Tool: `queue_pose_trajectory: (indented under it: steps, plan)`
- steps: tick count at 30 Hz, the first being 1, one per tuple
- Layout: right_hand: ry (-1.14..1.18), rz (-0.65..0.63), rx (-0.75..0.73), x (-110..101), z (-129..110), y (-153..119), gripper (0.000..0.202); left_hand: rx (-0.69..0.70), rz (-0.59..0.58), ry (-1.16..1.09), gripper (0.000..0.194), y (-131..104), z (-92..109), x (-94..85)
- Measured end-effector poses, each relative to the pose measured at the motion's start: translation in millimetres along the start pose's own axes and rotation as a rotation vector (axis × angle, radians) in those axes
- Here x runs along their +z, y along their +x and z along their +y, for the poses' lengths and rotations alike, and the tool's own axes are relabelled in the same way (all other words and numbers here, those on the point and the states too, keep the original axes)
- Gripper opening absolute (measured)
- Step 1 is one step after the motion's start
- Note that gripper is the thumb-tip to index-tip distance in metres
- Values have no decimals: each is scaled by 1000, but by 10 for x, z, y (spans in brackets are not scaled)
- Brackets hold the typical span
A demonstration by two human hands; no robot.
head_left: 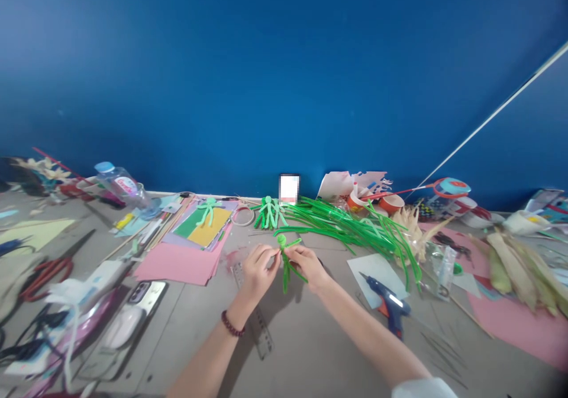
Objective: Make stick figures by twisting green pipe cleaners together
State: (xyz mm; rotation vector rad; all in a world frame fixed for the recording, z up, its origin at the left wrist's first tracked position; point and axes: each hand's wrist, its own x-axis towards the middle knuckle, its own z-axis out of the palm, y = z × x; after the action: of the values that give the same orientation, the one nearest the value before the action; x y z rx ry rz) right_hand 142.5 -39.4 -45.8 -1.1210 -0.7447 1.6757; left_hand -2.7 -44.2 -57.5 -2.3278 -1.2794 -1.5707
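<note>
Between my two hands a green pipe-cleaner figure (286, 274) is held above the table, its round coiled head up and its legs hanging down. My left hand (258, 268) pinches it from the left, just below the head. From the right, the fingers of my right hand (306, 265) close on its upper body by an arm. Fingertips partly cover the figure's middle. Behind my hands, several finished green pipe-cleaner figures (268, 212) stand against the wall. A long bundle of green pipe cleaners (350, 223) lies to their right.
A metal ruler (261, 336) lies under my left forearm. Pink paper (177, 265) with coloured sheets is on the left, near a phone (146, 297) and scissors (48, 274). On the right are a blue glue gun (388, 303) and dried husks (515, 268). A blue wall (284, 84) bounds the back.
</note>
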Motion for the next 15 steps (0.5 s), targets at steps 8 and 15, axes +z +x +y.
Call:
queue_pose_trajectory:
  steps: [8,15]
  plan:
    - [155,28,-81,129,240,-79,24,-157,94,-112,9,-78,93,65]
    - [179,79,-110,140,224,-93,26,-549,42,-404,17,-114,175,138]
